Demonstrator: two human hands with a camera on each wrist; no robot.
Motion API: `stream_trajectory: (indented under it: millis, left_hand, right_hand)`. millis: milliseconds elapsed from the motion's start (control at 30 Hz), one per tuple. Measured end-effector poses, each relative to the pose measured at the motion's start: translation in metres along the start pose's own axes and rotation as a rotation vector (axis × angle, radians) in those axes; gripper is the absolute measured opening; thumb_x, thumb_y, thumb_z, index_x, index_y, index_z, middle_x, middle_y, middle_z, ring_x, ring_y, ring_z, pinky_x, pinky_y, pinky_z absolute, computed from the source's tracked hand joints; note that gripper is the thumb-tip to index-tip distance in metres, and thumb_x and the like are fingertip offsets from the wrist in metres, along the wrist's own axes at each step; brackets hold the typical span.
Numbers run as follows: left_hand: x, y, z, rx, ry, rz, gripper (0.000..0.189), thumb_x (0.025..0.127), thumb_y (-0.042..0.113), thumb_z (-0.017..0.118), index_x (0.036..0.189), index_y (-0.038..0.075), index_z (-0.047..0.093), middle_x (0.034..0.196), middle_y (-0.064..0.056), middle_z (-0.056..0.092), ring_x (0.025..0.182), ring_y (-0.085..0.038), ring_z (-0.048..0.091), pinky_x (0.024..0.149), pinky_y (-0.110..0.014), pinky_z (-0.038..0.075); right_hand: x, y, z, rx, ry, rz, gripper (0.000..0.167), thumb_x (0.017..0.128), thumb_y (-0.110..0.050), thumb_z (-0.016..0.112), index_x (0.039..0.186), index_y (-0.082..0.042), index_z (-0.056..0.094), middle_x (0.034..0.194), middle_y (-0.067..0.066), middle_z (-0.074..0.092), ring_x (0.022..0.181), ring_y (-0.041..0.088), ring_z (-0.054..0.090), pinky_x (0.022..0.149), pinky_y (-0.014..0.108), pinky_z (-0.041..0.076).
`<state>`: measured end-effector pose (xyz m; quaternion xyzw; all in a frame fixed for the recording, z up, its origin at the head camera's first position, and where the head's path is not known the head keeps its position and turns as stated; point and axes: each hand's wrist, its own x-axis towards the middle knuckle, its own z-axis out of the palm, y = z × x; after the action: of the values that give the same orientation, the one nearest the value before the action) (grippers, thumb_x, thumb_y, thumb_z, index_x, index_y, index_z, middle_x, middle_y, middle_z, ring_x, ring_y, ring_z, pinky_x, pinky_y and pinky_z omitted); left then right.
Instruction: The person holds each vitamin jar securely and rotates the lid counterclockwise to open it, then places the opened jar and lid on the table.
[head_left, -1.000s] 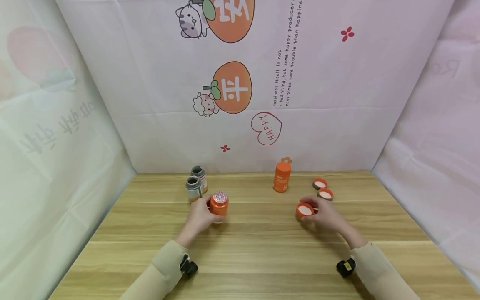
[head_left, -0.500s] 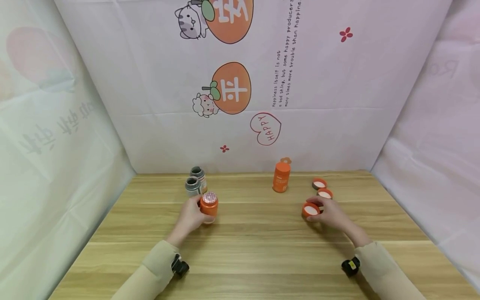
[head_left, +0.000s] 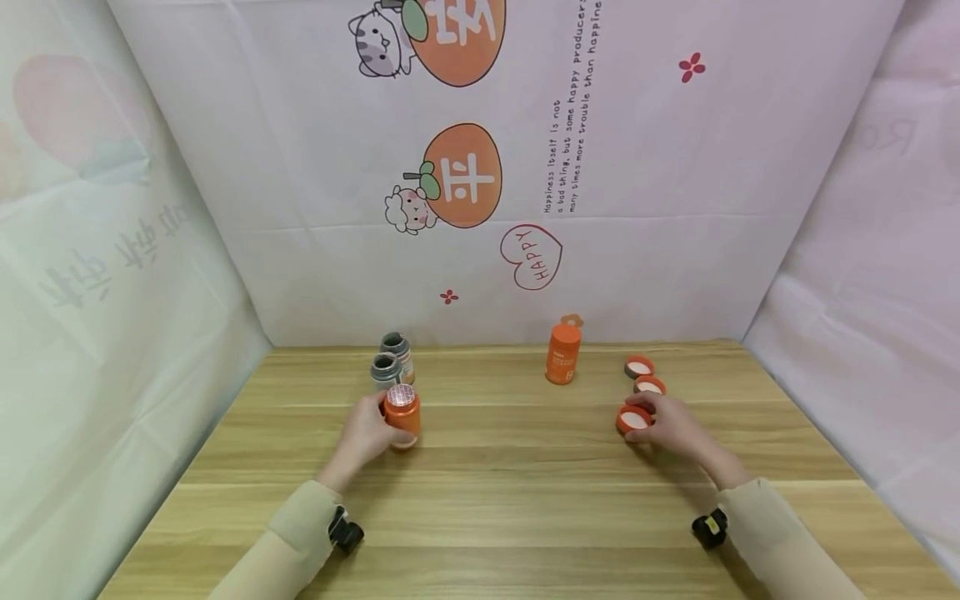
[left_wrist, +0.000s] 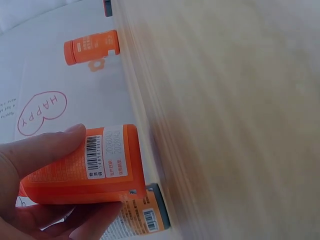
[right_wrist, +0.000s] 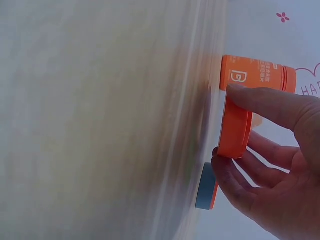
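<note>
My left hand [head_left: 366,432] grips an orange bottle [head_left: 403,414] with a silvery sealed top and no cap on it. In the left wrist view, thumb and fingers wrap the bottle [left_wrist: 107,162], whose barcode label faces the camera. Just behind it stand two grey-necked bottles [head_left: 386,367], uncapped. With thumb and fingertips my right hand [head_left: 671,425] pinches an orange cap [head_left: 634,419], its white inside facing up. In the right wrist view the cap [right_wrist: 235,127] shows edge-on, close over the table. Two grey-and-orange caps [head_left: 640,367] lie just beyond that hand, white insides up.
A capped orange bottle [head_left: 563,355] stands at the back, right of centre. The wooden table [head_left: 480,508] ends at a printed white cloth [head_left: 637,208] behind. Cloth walls also rise at left and right.
My left hand has carried the orange bottle left, up to the grey-necked bottles. My right hand has moved the orange cap right, closer to the other two caps.
</note>
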<state>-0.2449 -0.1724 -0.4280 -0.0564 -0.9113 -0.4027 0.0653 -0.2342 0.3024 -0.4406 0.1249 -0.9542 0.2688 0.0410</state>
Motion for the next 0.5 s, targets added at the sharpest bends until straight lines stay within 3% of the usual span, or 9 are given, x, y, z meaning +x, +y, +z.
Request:
stream_trajectory:
  millis: [233, 500]
  left_hand:
    - [0.002, -0.005, -0.006, 0.002, 0.016, 0.007, 0.06, 0.052, 0.003, 0.087, 0.107, -0.001, 0.064, 0.099, -0.014, 0.069, 0.089, -0.027, 0.064, 0.083, -0.045, 0.051]
    - [0.001, -0.006, -0.013, 0.037, -0.009, -0.052, 0.062, 0.056, 0.006, 0.087, 0.113, 0.0, 0.062, 0.103, -0.016, 0.068, 0.092, -0.028, 0.064, 0.084, -0.046, 0.051]
  right_hand:
    - [-0.001, 0.004, -0.003, -0.055, 0.013, 0.033, 0.056, 0.069, -0.021, 0.083, 0.113, 0.005, 0.06, 0.11, 0.023, 0.064, 0.1, 0.037, 0.06, 0.085, 0.051, 0.046]
    - [-0.001, 0.011, -0.005, -0.07, -0.01, 0.063, 0.057, 0.069, -0.021, 0.083, 0.112, 0.007, 0.06, 0.107, 0.023, 0.064, 0.095, 0.035, 0.06, 0.078, 0.046, 0.048]
